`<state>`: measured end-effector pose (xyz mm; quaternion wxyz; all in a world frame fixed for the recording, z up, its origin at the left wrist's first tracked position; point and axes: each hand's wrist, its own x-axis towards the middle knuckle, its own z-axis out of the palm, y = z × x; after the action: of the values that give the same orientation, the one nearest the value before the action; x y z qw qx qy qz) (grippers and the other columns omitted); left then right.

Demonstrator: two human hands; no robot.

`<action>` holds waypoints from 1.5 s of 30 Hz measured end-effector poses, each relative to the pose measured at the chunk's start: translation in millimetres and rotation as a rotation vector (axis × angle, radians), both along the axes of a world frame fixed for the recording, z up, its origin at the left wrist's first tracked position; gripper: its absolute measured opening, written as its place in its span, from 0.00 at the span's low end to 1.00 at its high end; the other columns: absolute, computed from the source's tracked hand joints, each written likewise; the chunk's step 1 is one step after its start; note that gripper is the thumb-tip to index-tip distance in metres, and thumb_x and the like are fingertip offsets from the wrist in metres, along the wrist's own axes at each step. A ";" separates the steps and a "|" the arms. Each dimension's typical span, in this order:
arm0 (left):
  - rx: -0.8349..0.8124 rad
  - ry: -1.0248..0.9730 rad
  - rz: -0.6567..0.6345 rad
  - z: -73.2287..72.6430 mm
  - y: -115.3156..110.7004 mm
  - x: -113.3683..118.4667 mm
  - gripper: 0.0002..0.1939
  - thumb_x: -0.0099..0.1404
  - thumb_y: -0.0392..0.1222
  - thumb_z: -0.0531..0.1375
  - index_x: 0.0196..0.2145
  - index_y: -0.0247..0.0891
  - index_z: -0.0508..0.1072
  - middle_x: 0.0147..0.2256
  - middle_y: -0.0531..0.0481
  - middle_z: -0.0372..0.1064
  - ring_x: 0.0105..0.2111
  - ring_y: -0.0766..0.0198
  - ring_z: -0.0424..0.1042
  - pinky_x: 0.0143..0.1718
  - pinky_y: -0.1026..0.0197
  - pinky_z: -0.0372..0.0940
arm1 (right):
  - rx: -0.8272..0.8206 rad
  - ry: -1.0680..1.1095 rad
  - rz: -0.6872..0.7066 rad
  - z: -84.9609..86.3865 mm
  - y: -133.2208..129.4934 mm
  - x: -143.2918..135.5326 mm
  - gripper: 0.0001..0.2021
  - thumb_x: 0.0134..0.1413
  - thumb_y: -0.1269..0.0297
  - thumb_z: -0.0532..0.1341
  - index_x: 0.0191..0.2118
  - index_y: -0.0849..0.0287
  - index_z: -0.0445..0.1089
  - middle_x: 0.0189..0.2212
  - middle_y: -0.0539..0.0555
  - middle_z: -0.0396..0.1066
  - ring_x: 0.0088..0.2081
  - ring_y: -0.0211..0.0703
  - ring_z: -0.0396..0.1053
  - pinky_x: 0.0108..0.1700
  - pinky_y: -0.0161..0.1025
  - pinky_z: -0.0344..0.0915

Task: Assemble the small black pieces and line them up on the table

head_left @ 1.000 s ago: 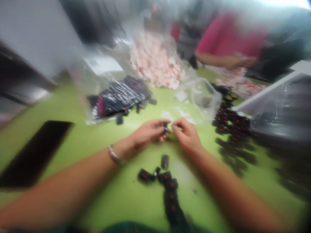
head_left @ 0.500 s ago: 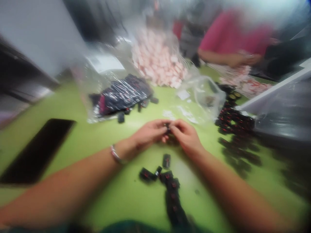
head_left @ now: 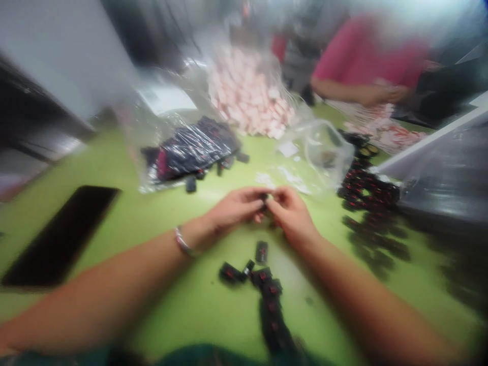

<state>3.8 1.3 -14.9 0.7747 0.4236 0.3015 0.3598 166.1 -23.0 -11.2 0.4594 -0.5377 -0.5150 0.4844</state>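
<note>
My left hand point(head_left: 238, 206) and my right hand point(head_left: 292, 211) meet over the green table point(head_left: 171, 305). Between their fingertips is a small black part point(head_left: 264, 199), mostly hidden by the fingers, and both hands pinch it. Just below the hands lies a single black piece with a red mark point(head_left: 261, 251). Nearer to me, a black piece point(head_left: 229, 273) lies left of a row of overlapping black pieces point(head_left: 272, 305) that runs toward the front edge.
A clear bag of black parts point(head_left: 198, 147) lies behind on the left, near a bag of pale pink pieces point(head_left: 251, 96). A dark flat slab point(head_left: 64, 236) is at left. Black-and-red parts point(head_left: 366, 188) are heaped at right. A person in pink point(head_left: 373, 56) works across the table.
My right fingers have shifted slightly at the small black part. Otherwise the hands and the pieces on the table look nearly the same.
</note>
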 end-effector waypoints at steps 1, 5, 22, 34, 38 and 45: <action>0.014 0.011 0.006 -0.3 0.1 -0.5 0.21 0.55 0.40 0.67 0.47 0.35 0.73 0.32 0.49 0.73 0.23 0.72 0.68 0.29 0.65 0.63 | -0.078 0.081 0.018 -0.7 0.5 0.7 0.14 0.48 0.57 0.65 0.35 0.56 0.61 0.23 0.43 0.60 0.18 0.29 0.55 0.17 0.29 0.54; 0.072 0.057 0.002 0.4 0.0 -1.5 0.18 0.55 0.41 0.67 0.44 0.34 0.73 0.27 0.51 0.72 0.22 0.71 0.68 0.26 0.66 0.63 | -0.240 0.220 0.169 0.7 2.3 4.8 0.17 0.46 0.53 0.66 0.33 0.57 0.61 0.19 0.42 0.61 0.15 0.28 0.53 0.13 0.27 0.48; 0.115 0.141 0.076 -0.3 0.1 0.9 0.22 0.53 0.42 0.68 0.44 0.32 0.70 0.26 0.50 0.73 0.22 0.70 0.70 0.24 0.67 0.66 | -0.251 0.142 0.111 11.0 0.5 3.0 0.11 0.48 0.58 0.64 0.26 0.60 0.65 0.12 0.43 0.62 0.11 0.28 0.54 0.10 0.27 0.48; 0.208 0.227 0.031 -5.6 1.8 -2.1 0.19 0.55 0.44 0.67 0.42 0.33 0.69 0.21 0.53 0.70 0.20 0.70 0.69 0.23 0.67 0.66 | -0.206 -0.066 0.133 16.3 -2.8 -3.3 0.08 0.50 0.64 0.58 0.24 0.56 0.58 0.11 0.40 0.57 0.09 0.29 0.49 0.10 0.29 0.44; 0.193 0.218 -0.005 -4.2 2.3 -3.8 0.19 0.56 0.44 0.66 0.42 0.33 0.69 0.20 0.53 0.70 0.20 0.70 0.69 0.24 0.66 0.66 | -0.073 -0.149 0.084 14.3 -2.2 -4.4 0.08 0.47 0.67 0.58 0.22 0.57 0.59 0.14 0.43 0.59 0.16 0.29 0.55 0.17 0.28 0.51; 0.146 0.121 -0.007 -3.1 1.9 -6.2 0.19 0.56 0.43 0.66 0.43 0.34 0.68 0.25 0.52 0.72 0.22 0.69 0.70 0.24 0.66 0.65 | -0.223 0.075 0.157 19.5 -4.2 -0.6 0.10 0.50 0.59 0.60 0.26 0.57 0.60 0.11 0.40 0.56 0.10 0.29 0.49 0.11 0.28 0.45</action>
<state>-2.4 3.2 -18.0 0.7235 0.5008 0.3192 0.3519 165.5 -27.2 8.3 0.3764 -0.5248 -0.4808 0.5930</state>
